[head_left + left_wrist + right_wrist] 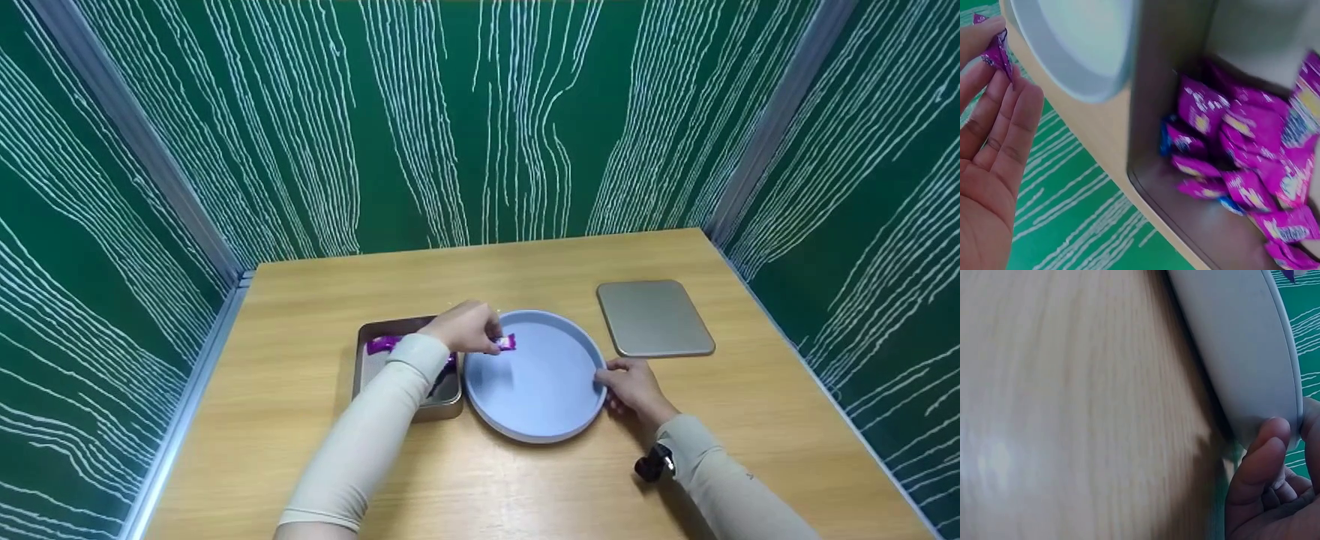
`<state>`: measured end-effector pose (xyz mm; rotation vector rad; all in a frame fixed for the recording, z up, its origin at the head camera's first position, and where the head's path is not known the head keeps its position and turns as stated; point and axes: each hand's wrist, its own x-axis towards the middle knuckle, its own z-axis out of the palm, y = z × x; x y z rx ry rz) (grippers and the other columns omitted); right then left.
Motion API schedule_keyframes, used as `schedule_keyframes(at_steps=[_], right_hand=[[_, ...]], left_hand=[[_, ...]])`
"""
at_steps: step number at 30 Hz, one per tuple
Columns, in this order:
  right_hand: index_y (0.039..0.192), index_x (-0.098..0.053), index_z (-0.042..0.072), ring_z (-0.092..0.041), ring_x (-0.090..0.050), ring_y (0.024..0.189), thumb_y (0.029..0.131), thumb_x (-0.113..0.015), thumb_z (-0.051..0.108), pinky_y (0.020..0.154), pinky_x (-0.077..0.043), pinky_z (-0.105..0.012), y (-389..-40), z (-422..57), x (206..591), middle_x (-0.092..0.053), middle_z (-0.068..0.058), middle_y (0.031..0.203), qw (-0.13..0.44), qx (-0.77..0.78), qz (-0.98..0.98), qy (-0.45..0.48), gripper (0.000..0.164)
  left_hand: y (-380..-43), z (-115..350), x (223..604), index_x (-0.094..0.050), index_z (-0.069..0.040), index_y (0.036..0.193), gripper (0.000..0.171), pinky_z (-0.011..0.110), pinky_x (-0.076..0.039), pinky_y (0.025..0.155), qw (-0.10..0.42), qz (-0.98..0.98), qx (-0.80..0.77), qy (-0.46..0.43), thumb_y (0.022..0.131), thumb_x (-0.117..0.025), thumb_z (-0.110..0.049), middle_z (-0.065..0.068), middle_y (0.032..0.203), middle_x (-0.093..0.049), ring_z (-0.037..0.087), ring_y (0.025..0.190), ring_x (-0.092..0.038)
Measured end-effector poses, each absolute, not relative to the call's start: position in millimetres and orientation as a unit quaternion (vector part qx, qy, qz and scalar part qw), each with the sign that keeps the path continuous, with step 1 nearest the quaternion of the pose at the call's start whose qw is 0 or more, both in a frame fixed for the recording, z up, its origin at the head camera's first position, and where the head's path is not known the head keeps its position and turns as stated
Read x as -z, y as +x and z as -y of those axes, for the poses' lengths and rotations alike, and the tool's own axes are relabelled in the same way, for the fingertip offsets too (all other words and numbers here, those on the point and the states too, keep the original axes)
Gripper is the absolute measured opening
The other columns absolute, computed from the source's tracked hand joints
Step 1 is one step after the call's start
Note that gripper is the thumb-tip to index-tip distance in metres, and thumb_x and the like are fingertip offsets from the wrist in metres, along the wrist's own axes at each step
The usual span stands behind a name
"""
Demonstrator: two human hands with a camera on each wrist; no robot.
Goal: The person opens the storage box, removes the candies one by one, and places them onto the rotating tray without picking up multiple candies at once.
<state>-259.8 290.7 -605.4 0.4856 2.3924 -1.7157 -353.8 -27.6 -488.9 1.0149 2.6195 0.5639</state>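
Observation:
Between thumb and fingers, my left hand (469,328) pinches a small purple-wrapped candy (507,343) above the left part of a round light-blue plate (544,375) with a raised rim. The left wrist view shows the same candy (998,53) at the fingertips. My right hand (632,386) grips the plate's right edge, thumb at the rim and fingers against the outer wall (1247,354). Left of the plate stands a rectangular metal tin (448,409), partly covered by my left forearm. Several purple candies (1252,129) lie heaped inside it.
A flat metal lid (656,319) lies on the wooden table (480,281), right of and behind the plate. Green walls (405,112) with white line patterns stand at the back and both sides. A dark device (654,463) sits at my right wrist.

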Motion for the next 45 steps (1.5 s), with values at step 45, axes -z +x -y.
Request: schedule_keyframes(at_steps=[45], right_hand=[[0.113,-0.069,-0.005,-0.009,-0.054,0.046,0.092,-0.069,0.011,0.043,-0.046,-0.023,-259,-291,605,-0.06,0.001,0.058,0.068,0.577,-0.799,0.154,0.027]], left_hand=[[-330,-46,530,-0.082,-0.01,0.089,0.011,0.021,-0.046,0.061,0.162,-0.917,-0.082,0.354,0.081,-0.091,-0.01,-0.005,0.077,-0.067,0.012,0.072,-0.058]])
